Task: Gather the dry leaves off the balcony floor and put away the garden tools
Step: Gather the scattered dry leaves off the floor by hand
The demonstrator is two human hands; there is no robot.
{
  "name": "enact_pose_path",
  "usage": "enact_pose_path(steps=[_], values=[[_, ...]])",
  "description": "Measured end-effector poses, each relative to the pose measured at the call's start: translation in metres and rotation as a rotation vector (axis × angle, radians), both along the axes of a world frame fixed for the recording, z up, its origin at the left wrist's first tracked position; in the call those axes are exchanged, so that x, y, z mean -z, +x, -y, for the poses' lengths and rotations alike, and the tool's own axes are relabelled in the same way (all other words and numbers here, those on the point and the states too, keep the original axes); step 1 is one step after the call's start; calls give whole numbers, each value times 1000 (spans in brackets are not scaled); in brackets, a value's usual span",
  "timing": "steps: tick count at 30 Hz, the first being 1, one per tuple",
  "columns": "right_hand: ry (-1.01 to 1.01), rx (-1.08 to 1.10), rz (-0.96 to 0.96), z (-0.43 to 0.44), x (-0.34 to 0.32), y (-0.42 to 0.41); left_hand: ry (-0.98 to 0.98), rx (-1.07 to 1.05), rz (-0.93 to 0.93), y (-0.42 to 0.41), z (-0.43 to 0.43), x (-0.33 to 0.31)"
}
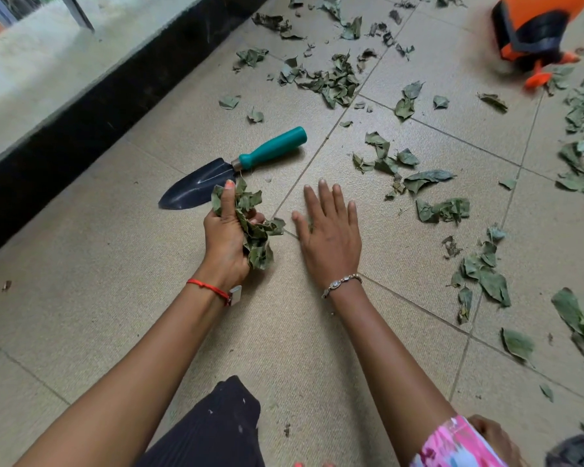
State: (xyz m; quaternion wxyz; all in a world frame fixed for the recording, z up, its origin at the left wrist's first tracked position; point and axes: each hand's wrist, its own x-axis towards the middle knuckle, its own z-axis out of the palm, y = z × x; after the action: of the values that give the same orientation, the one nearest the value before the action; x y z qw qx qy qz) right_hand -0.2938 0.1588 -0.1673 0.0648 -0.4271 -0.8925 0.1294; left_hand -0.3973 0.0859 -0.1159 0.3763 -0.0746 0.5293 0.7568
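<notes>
On the tiled balcony floor (115, 264), the left hand (225, 241) curls its fingers (228, 203) round a bunch of dry leaves (257, 237); the right hand (329, 230) lies flat, fingers spread, holding nothing. A teal-handled trowel (250, 160) lies just beyond, loose leaves (331, 82) scattered rightward.

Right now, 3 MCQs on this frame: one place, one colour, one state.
1. Where is the trowel?
A) on the floor tiles, just beyond the left hand
B) up on the ledge
C) inside the orange container

2. What colour is the trowel's handle?
A) red
B) teal
C) yellow

3. What is the left hand doing?
A) lying flat, empty
B) gripping a bunch of dry leaves
C) holding the trowel

Key:
1 A: it lies on the tiles and no hand holds it.
2 B: the grip is plainly teal.
3 B: its fingers curl round the leaves, while the right hand is spread open.
</notes>
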Motion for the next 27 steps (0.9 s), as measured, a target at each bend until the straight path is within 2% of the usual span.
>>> enact_pose_path(steps=[4,8,11,15,20,23,25,27], values=[[38,95,-26,-7,8,15,13,39,45,12,-8,-3],[177,253,23,-17,2,41,-12,109,79,28,-19,-5],[219,326,-77,-17,-6,71,-22,162,86,41,-28,-5],[145,685,-289,-14,-26,122,-37,234,46,56,-40,-4],[72,1109,-206,-7,-10,173,-42,334,-42,77,-53,-5],[12,1102,-143,-4,-4,172,-71,361,-99,84,-60,-5],[-13,946,-160,-5,-4,157,-88,371,-118,86,-63,-4],[-10,729,-277,-8,-7,142,-90,372,-124,86,-64,-3]])
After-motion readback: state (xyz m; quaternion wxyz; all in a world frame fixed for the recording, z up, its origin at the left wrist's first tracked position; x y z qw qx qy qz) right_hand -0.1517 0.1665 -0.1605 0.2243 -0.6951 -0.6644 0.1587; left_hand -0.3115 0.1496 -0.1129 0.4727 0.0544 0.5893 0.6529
